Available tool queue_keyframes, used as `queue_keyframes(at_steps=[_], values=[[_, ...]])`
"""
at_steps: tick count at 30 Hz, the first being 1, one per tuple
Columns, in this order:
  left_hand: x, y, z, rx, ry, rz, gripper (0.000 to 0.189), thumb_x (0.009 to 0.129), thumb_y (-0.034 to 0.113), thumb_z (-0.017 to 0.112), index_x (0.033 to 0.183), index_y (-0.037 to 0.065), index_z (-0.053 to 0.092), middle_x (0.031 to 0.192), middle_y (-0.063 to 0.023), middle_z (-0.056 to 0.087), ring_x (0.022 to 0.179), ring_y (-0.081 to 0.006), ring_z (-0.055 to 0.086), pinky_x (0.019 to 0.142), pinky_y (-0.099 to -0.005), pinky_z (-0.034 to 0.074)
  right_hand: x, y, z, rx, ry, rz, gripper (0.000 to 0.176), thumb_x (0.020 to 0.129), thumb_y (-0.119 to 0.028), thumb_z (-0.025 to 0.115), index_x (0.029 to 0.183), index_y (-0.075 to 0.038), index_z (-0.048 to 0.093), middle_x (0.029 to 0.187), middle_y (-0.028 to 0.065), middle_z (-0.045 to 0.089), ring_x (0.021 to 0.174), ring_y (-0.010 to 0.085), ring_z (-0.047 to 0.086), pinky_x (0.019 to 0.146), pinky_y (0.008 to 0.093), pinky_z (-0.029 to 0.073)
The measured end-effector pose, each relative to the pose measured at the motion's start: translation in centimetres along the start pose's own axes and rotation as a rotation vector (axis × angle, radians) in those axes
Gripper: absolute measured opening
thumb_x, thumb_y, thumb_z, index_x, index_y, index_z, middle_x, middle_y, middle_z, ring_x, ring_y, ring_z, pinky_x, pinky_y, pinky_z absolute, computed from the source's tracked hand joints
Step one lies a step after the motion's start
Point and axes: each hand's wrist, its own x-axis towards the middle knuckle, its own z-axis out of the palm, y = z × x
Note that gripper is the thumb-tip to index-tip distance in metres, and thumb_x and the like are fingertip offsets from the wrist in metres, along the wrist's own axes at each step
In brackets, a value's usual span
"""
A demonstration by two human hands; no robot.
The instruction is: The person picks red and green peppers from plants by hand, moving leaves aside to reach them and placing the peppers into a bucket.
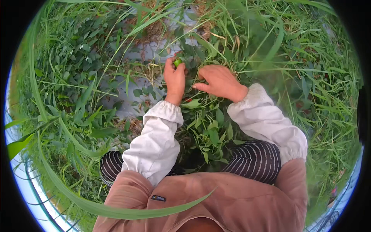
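Note:
My left hand point(176, 82) is closed on a small green pepper point(177, 62), which shows between the thumb and fingers. A bit of red shows just beyond its fingertips, too small to make out. To the right, my right hand point(221, 81) is over the leaves of a pepper plant point(210, 133), its thumb apart from the bent fingers. Nothing is visible in its grasp, though the fingertips are partly hidden by foliage. A spot of red, perhaps a ripe pepper point(188, 100), peeks from the leaves below and between the hands.
Pale ground sheeting point(129, 96) with dry straw point(152, 71) lies left of the hands. Leafy plants point(77, 58) grow on the left, tall grass point(328, 89) on the right. A long grass blade point(116, 212) arches across in front of my chest. My striped knees point(253, 160) are bent close to the plant.

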Motion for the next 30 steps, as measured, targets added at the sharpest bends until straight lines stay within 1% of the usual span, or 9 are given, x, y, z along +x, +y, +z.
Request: queue_keyframes(at_steps=[3,7,9,11,17,19,21,23,30], values=[[-1.9,1.9,-0.3,-0.147,0.037,-0.048,0.023,0.082,0.012,0.059,0.101,-0.001,0.060,0.086,-0.0168,0.063,0.070,-0.0292,0.061,0.066,-0.0397,0.048,0.1,0.6,0.5,0.212,-0.041,0.334,0.029,0.084,-0.029,0.070,0.097,-0.004,0.061,0.092,0.0098,0.063,0.082,0.0287,0.062,0.074,0.0385,0.049],[-5.9,3.0,0.0,0.416,-0.070,0.226,0.025,0.080,0.020,0.057,0.096,0.000,0.061,0.093,-0.0188,0.063,0.082,-0.0398,0.059,0.073,-0.0489,0.046,0.1,2.6,4.6,0.605,0.274,0.441,0.031,0.083,-0.030,0.061,0.095,-0.002,0.059,0.080,0.0151,0.064,0.078,0.0331,0.062,0.072,0.0425,0.048],[-7.1,4.7,0.3,0.555,-0.155,0.539,0.024,0.080,0.021,0.060,0.096,0.003,0.063,0.089,-0.0156,0.062,0.087,-0.0364,0.056,0.076,-0.0471,0.042,-0.4,2.5,2.8,0.554,0.189,0.406,0.028,0.084,-0.027,0.057,0.095,-0.001,0.059,0.084,0.0119,0.066,0.078,0.0265,0.061,0.074,0.0391,0.046],[-8.0,5.0,0.4,0.600,-0.184,0.519,0.022,0.080,0.023,0.064,0.095,0.007,0.063,0.084,-0.0139,0.060,0.086,-0.0342,0.054,0.079,-0.0445,0.039,-0.8,1.8,0.5,1.089,0.075,0.645,0.034,0.087,-0.025,0.065,0.115,-0.007,0.062,0.107,0.0036,0.063,0.097,0.0119,0.057,0.085,0.0287,0.047],[-10.0,5.4,0.2,0.626,-0.325,0.793,0.020,0.074,0.018,0.068,0.092,0.011,0.063,0.087,-0.0071,0.058,0.088,-0.0283,0.053,0.076,-0.0420,0.037,-1.4,1.5,2.5,0.951,0.083,0.334,0.034,0.089,-0.030,0.065,0.111,-0.004,0.064,0.097,0.0047,0.068,0.089,0.0197,0.062,0.081,0.0353,0.048],[-10.7,5.1,0.3,0.628,-0.345,0.809,0.019,0.072,0.018,0.068,0.089,0.010,0.062,0.087,-0.0052,0.057,0.087,-0.0268,0.053,0.076,-0.0409,0.037,-2.1,2.9,4.2,0.457,0.027,0.380,0.032,0.088,-0.024,0.066,0.115,-0.007,0.064,0.103,0.0107,0.069,0.090,0.0261,0.064,0.080,0.0373,0.049],[-10.9,5.4,0.1,0.711,-0.397,0.847,0.015,0.072,0.017,0.067,0.084,0.010,0.063,0.084,-0.0047,0.057,0.087,-0.0256,0.054,0.076,-0.0404,0.038,-3.2,2.8,4.9,0.467,0.083,0.320,0.031,0.088,-0.020,0.065,0.116,-0.009,0.065,0.104,0.0148,0.068,0.087,0.0310,0.065,0.081,0.0397,0.050],[-11.6,5.8,0.1,0.788,-0.449,0.832,0.013,0.072,0.017,0.067,0.082,0.010,0.063,0.081,-0.0052,0.058,0.084,-0.0256,0.055,0.075,-0.0406,0.040,-4.0,3.4,6.1,0.673,0.160,0.134,0.035,0.088,-0.008,0.065,0.122,-0.005,0.064,0.103,0.0078,0.069,0.095,0.0156,0.063,0.087,0.0312,0.050],[-12.8,5.5,0.4,0.911,-0.483,0.714,0.010,0.071,0.017,0.066,0.074,0.008,0.061,0.069,-0.0086,0.056,0.068,-0.0280,0.060,0.057,-0.0421,0.051,-5.4,4.4,7.1,0.669,0.131,-0.019,0.037,0.085,-0.003,0.064,0.122,-0.004,0.064,0.127,0.0114,0.060,0.110,0.0249,0.062,0.097,0.0380,0.047]])
